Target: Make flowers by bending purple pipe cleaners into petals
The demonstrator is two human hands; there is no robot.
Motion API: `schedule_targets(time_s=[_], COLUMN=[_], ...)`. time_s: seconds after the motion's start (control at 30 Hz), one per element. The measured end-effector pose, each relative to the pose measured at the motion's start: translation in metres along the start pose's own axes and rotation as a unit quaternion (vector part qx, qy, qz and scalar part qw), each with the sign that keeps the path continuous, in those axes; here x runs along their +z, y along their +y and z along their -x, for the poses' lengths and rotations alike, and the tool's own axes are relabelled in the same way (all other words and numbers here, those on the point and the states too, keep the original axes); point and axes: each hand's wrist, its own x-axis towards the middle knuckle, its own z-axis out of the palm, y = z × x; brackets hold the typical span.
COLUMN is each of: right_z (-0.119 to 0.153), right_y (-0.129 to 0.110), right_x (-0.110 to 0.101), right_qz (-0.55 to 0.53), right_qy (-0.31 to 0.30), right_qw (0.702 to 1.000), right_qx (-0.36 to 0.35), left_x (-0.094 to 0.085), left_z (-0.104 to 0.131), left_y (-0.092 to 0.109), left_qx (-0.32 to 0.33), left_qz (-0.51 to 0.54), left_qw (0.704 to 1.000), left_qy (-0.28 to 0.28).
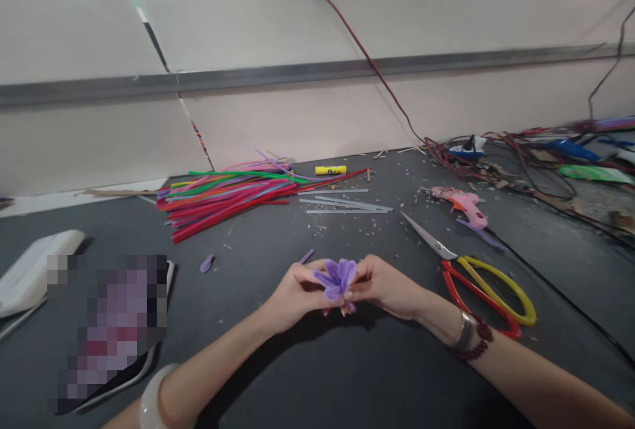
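Note:
Between my two hands is a purple pipe-cleaner flower (336,278) with several fuzzy petals, held a little above the dark tabletop. My left hand (296,298) grips it from the left, thumb near the petals' base. From the right, my right hand (384,289) pinches its lower part. Parts of the fingers and the flower's underside are hidden. A short purple piece (307,256) shows just behind my left hand. Another small purple petal loop (207,263) lies apart on the table to the left.
Colourful pipe cleaners (228,197) lie in a bundle at the back left. Clear glue sticks (347,203) and a yellow tube (331,170) are behind my hands. At right lie large scissors (461,260) and a pink glue gun (466,204) with its cord. A phone (114,330) is at left.

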Motion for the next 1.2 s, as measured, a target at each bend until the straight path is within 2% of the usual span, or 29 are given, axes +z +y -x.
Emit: schedule_targets(time_s=[0.17,0.27,0.37,0.5,0.63,0.77,0.9,1.2], right_z=[0.002,0.002,0.001,-0.001,-0.005,-0.009,-0.01,-0.011], right_y=[0.005,0.005,0.005,0.006,0.009,0.009,0.008,0.013], right_x=[-0.002,-0.001,-0.002,-0.005,-0.01,-0.013,-0.013,-0.008], right_qz=[-0.051,-0.066,-0.084,-0.081,-0.022,0.054,0.121,0.113], right_qy=[-0.052,-0.06,-0.069,-0.048,-0.016,0.019,0.049,-0.007], right_qw=[0.994,0.988,0.985,0.99,0.996,0.998,0.991,0.991], right_qx=[0.085,0.123,0.131,0.109,0.081,0.022,-0.02,-0.073], left_x=[0.006,0.007,0.006,0.002,0.0,0.001,0.001,-0.001], left_z=[0.004,0.005,0.004,0.002,0.0,0.0,0.0,0.0], left_y=[-0.003,-0.004,-0.005,-0.008,-0.011,-0.008,-0.007,-0.007], left_qx=[-0.05,-0.076,-0.072,-0.055,-0.015,0.056,0.083,0.07], left_qz=[0.028,0.045,0.034,0.016,-0.045,-0.087,-0.105,-0.112], left_qw=[0.998,0.996,0.997,0.997,0.991,0.986,0.981,0.981], left_qy=[-0.035,-0.029,-0.014,0.057,0.124,0.134,0.141,0.141])
